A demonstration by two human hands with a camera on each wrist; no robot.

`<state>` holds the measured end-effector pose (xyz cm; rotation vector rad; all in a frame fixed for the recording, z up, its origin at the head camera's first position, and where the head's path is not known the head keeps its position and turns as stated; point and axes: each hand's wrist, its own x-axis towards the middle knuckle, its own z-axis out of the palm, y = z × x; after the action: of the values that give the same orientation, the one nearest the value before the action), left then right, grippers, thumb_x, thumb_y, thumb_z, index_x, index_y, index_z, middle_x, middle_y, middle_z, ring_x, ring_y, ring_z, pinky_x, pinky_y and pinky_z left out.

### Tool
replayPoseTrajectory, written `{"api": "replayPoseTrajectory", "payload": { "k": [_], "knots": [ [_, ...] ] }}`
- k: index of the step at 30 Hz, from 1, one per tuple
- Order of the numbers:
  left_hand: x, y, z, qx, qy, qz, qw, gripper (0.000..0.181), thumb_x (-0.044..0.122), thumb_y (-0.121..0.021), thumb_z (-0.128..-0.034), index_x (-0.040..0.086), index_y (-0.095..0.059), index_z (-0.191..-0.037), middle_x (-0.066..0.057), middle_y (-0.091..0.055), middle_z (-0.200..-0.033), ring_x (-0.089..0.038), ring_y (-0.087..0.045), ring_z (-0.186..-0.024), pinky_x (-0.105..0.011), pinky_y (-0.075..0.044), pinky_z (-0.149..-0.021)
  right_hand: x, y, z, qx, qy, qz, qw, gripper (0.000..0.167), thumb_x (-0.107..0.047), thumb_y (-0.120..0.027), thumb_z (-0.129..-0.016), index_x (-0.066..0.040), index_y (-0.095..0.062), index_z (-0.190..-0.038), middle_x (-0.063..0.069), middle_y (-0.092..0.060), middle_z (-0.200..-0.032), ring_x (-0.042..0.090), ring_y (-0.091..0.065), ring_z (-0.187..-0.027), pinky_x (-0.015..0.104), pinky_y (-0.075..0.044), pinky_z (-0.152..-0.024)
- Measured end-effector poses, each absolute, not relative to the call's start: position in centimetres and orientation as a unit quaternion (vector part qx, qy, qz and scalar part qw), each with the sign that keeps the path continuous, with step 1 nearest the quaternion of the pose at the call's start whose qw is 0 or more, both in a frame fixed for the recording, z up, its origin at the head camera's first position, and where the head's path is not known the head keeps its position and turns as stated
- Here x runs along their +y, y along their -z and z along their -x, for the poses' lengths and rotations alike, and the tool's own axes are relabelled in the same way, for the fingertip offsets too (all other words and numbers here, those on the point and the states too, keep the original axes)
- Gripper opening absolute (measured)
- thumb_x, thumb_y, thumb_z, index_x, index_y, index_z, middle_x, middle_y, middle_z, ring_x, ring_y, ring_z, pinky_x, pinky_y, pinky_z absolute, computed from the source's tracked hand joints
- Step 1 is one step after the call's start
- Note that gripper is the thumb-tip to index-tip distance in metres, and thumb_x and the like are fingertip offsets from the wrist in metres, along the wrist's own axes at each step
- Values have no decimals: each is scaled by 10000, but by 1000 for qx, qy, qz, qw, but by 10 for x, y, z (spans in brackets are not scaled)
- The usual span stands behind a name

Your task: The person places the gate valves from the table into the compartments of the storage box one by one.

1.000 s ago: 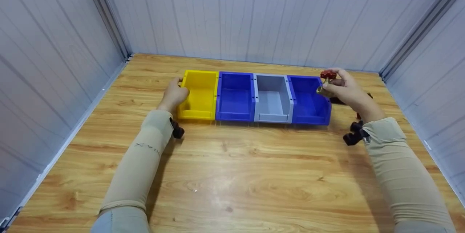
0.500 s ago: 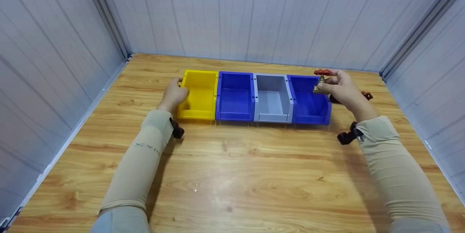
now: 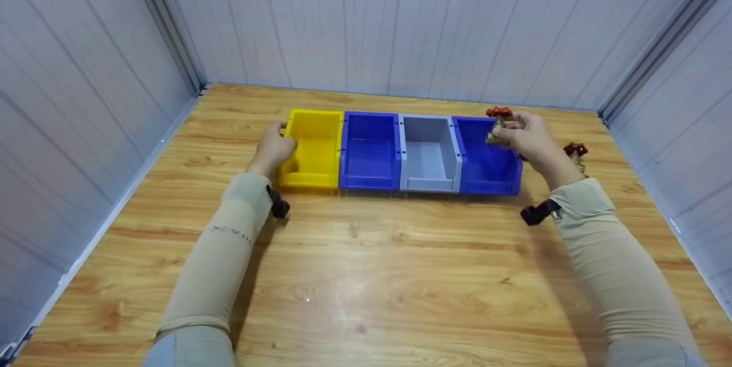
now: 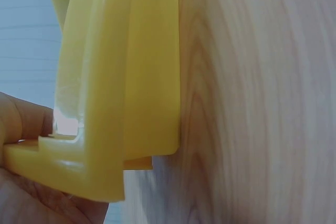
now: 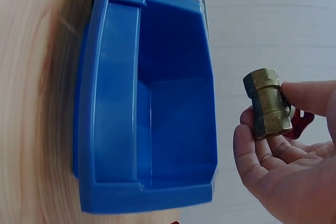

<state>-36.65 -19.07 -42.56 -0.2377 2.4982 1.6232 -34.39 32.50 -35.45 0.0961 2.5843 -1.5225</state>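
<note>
In my right hand [image 3: 529,135] I hold a brass gate valve [image 5: 269,103] with a red handwheel [image 3: 499,112], pinched between thumb and fingers. It hangs above the rear of the right-hand blue bin [image 3: 486,170], whose inside looks empty in the right wrist view. My left hand [image 3: 275,148] grips the left side wall of the yellow bin [image 3: 311,150], thumb inside and fingers outside. The left wrist view shows that wall [image 4: 105,77] close up, between thumb and fingers.
Between the yellow and right-hand bins stand another blue bin [image 3: 370,155] and a grey bin [image 3: 429,155], joined in one row. A second red-wheeled valve [image 3: 576,155] lies on the wooden table [image 3: 366,275], right of my right forearm. Panel walls surround the table.
My right hand has carried the valve leftward, from the right-hand bin's outer edge to over that bin. More of the valve on the table now shows. My left hand has stayed put.
</note>
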Motion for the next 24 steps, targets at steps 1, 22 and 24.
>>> {"api": "replayPoseTrajectory", "payload": {
  "k": [1, 22, 24],
  "knots": [
    [-191, 426, 367, 834, -541, 79, 76, 595, 91, -422, -1071, 138, -359, -1661, -160, -518, -1530, -328, -543, -1314, -501, -462, -1095, 324, 356, 344, 858, 509, -31, 69, 692, -211, -616, -1102, 71, -297, -1647, 148, -532, -1456, -47, -642, -938, 288, -585, -985],
    [-193, 420, 364, 846, -518, 84, 92, 605, 96, -418, -1083, 133, -336, -1682, -176, -487, -1589, -328, -512, -1325, -479, -442, -1082, 295, 374, 352, 856, 508, -55, 81, 733, -175, -531, -1136, 91, -140, -1697, 297, -434, -1608, 222, -588, -1269, 346, -519, -1116],
    [-193, 420, 363, 844, -522, 83, 91, 601, 93, -420, -1082, 131, -342, -1676, -176, -494, -1578, -327, -515, -1315, -476, -443, -1077, 293, 376, 353, 848, 521, -53, 81, 720, -152, -535, -1130, 103, -157, -1687, 283, -462, -1559, 171, -631, -1171, 320, -545, -1085]
  ]
}}
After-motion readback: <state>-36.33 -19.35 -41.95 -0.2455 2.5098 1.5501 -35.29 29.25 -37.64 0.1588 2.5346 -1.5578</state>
